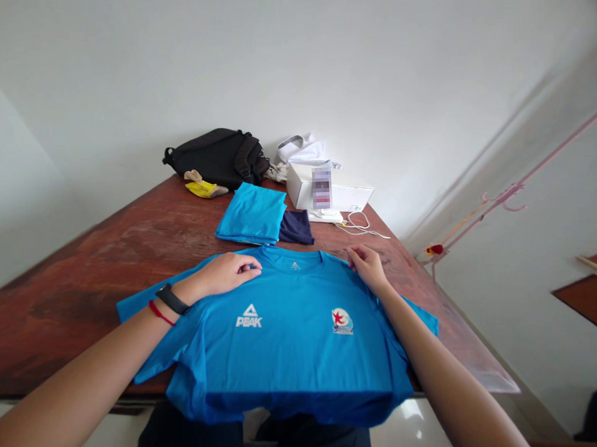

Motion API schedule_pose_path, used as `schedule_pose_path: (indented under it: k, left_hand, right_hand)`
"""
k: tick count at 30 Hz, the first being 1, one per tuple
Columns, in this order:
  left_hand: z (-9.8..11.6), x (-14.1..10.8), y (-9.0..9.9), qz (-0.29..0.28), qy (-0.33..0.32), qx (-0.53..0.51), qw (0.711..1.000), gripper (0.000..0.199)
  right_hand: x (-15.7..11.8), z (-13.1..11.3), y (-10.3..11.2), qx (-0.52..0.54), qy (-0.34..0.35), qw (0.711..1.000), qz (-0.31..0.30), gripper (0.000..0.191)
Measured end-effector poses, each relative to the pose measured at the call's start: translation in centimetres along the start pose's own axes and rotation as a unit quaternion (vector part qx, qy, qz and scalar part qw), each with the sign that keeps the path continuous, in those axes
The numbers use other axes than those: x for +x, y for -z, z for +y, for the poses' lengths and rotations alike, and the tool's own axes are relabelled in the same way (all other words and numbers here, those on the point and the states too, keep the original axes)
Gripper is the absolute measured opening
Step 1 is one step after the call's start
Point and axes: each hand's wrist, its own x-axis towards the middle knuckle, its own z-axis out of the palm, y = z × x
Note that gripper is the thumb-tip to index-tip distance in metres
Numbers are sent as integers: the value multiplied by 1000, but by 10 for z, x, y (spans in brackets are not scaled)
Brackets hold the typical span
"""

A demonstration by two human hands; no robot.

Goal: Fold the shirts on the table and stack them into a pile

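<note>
A blue T-shirt (295, 344) lies front up across the near side of the table, its collar away from me and its lower part hanging over the front edge. It carries a white PEAK logo and a round red-and-white emblem. My left hand (233, 270), a dark band on its wrist, is closed with curled fingers at the shoulder left of the collar. At the opposite shoulder, my right hand (366, 263) has its fingers pinched together on the cloth. Just beyond the collar is a folded blue garment (252, 212), beside a folded dark navy cloth (297, 227).
On the wooden table (129, 239), a black backpack (215, 158) and a yellow item (201, 188) sit at the back left. A white box (349, 191) stands at the back right, with a white cable (361, 228) before it. Pink hooked rail (514, 189) at right.
</note>
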Motion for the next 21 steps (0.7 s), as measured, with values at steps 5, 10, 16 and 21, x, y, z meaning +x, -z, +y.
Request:
schedule_pose_path:
  k: [5,10,16,21]
  left_hand:
    - [1,-1,1,-4,3,2,1000,35]
    - [1,-1,0,-7,5,2,1000,37]
    - [4,-1,2,-8,3,12,1000,37]
    - [4,-1,2,-5,0,11,1000,37]
  right_hand:
    - [0,0,0,4,-3,1000,-3,48]
    - [0,1,-1,5,-8,1000,-9,48]
    - [0,3,-1,-3,-18,1000,-22,49]
    - [0,5,-2,-5,-18,999,-28,52]
